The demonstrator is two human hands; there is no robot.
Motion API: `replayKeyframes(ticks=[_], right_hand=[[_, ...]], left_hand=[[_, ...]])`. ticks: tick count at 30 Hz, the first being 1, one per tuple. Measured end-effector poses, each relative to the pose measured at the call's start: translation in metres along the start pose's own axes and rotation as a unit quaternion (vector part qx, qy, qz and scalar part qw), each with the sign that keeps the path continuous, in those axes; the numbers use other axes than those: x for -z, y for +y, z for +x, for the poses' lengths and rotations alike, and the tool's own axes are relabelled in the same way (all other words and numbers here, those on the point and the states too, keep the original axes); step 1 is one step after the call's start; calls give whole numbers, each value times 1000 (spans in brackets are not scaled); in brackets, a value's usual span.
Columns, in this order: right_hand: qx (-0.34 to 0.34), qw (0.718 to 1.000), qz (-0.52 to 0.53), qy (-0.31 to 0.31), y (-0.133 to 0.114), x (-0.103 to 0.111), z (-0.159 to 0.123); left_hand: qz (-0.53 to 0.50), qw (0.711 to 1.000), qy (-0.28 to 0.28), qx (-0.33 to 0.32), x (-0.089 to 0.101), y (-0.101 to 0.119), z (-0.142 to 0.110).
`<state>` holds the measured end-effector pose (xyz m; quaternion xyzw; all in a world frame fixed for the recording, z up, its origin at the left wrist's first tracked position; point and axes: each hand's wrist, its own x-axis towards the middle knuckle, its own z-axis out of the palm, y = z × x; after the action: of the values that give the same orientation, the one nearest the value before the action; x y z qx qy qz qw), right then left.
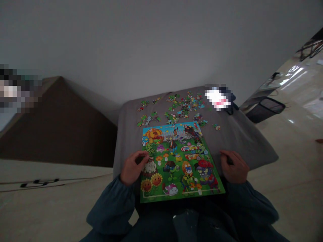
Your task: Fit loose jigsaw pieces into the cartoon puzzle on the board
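Observation:
A picture board [176, 161] with bright cartoon plants and zombies lies on a grey cloth-covered surface in front of me; its near edge reaches my lap. My left hand [133, 168] is over the board's left edge, thumb and forefinger curled together at the tips. Whether anything small is between those fingertips, I cannot make out. My right hand [234, 167] rests on the cloth just right of the board, apart from it, fingers curled in with nothing visible in them. Beyond the board's far edge lie many loose jigsaw pieces [185, 107], some in small clusters.
The grey cloth [242, 137] drapes over the table, which stands against a plain wall. A blurred white item [218, 98] with dark straps sits at the far right corner. A brown box-like piece [63, 124] stands left, with part of a person beyond it. A black-framed basket [267, 109] is right.

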<state>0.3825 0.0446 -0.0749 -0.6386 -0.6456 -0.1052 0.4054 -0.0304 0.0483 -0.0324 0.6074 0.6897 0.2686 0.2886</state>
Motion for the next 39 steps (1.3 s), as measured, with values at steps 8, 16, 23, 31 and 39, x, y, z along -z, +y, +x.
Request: replayKeyframes(ticks=[8,16,23,31,39], right_hand=[[-6,1000,8,-1,1,-1,-1],[20,1000,1,9,5,-2,-1],[23,1000,-4,-7,1,-1,0],[-29,988,69,-138,8,5,11],[1,927,193,-321,-7,22,101]], left_hand=[[46,997,-26,-65,3,1,3],[97,987,-41,-124,14,-1,-2],[304,928,-27,-215,2,3,-52],[358,884,57,-294,-21,-12,-65],[350,877,91,-316,-23,-16,-64]])
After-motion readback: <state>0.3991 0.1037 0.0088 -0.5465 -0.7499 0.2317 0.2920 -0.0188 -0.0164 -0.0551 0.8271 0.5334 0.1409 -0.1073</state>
